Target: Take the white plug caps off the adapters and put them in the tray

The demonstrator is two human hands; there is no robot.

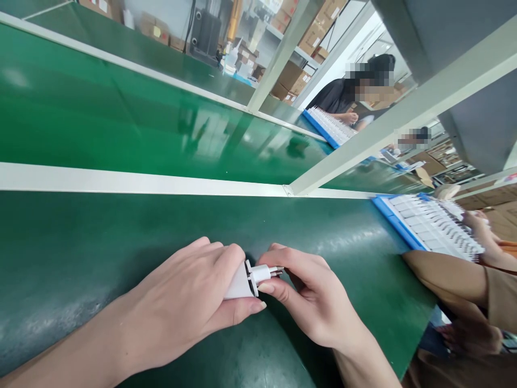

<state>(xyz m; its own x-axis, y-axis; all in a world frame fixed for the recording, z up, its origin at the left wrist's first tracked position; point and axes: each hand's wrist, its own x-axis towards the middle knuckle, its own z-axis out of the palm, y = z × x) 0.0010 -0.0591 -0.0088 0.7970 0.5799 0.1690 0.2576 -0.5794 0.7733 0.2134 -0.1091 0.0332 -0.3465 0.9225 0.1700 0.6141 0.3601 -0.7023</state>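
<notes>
A small white plug adapter (242, 280) with metal pins rests low over the green work surface (100, 242). My left hand (189, 302) is wrapped round its white body from the left. My right hand (311, 299) pinches the pin end (269, 272) between thumb and fingers from the right. Both hands touch the adapter and nearly meet over it. The far side of the adapter is hidden by my fingers.
A white rail (141, 183) divides the near surface from a green conveyor belt (121, 118). A blue tray of white parts (428, 223) lies at right, with a co-worker's arm (448, 275) beside it. Another blue tray (329, 126) and a seated person are farther back.
</notes>
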